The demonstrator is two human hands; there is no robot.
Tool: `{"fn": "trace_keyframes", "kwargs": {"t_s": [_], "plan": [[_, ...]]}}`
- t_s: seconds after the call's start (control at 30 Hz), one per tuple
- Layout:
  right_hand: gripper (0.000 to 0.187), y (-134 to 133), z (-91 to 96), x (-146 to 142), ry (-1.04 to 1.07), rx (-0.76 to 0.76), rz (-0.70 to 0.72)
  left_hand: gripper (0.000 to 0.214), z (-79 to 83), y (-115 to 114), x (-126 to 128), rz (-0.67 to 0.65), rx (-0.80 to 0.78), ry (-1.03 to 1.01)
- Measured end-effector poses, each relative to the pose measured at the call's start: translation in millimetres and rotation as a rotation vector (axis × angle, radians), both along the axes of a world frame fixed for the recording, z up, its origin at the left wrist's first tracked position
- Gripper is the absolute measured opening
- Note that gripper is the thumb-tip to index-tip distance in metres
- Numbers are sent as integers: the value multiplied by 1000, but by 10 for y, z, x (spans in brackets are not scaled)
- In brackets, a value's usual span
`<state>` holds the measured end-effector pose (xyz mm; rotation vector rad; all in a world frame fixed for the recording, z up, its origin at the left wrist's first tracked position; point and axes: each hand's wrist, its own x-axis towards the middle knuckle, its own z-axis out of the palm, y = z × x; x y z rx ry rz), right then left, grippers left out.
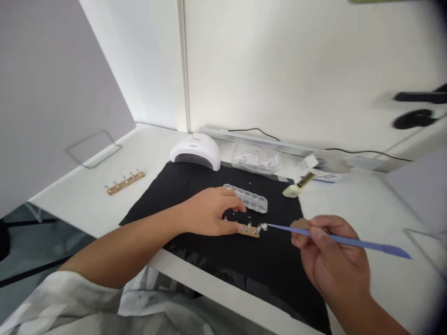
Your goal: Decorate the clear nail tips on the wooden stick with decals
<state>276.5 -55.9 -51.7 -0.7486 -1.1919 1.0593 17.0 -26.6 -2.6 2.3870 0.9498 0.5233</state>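
My left hand point(213, 211) rests on a short wooden nail tip stand point(249, 231) with small metal posts. Its thumb presses along the near edge and its fingers arch over the far side, hiding the stand's left part. In my right hand point(331, 253) is a slim blue-violet stick point(359, 242), pinched between thumb and fingers. The stick's thin tip points left and meets a small whitish piece point(264, 226) at the stand's right end; what that piece is, I cannot make out. Just behind my left hand lies a clear compartment case point(256, 203).
A black mat point(279, 270) covers the middle of the white table point(87, 204). Behind are a white nail lamp point(196, 149), a clear box of packets point(254, 158) and a tilted polish bottle point(294, 190). Another nail tip stand point(126, 184) lies far left.
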Motion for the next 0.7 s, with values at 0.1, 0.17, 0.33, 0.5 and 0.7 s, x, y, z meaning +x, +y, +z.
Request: {"fn": "trace_keyframes", "kwargs": {"t_s": [0.1,0.17,0.33,0.5,0.7], "plan": [[5,3,-191,-52,8,-74,16,37,-27,10,37,-18,-1,55],[3,-3,-235,-93,10,-99,24,42,-49,9,52,-12,-9,84],[3,-34,-190,-151,-52,-82,12,41,-55,-20,93,64,-44,128],[4,-55,-195,-167,-106,-28,15,38,-79,-59,144,99,-39,216],[6,-55,-211,-143,-137,-8,-5,33,-151,-57,205,108,-20,258]]}}
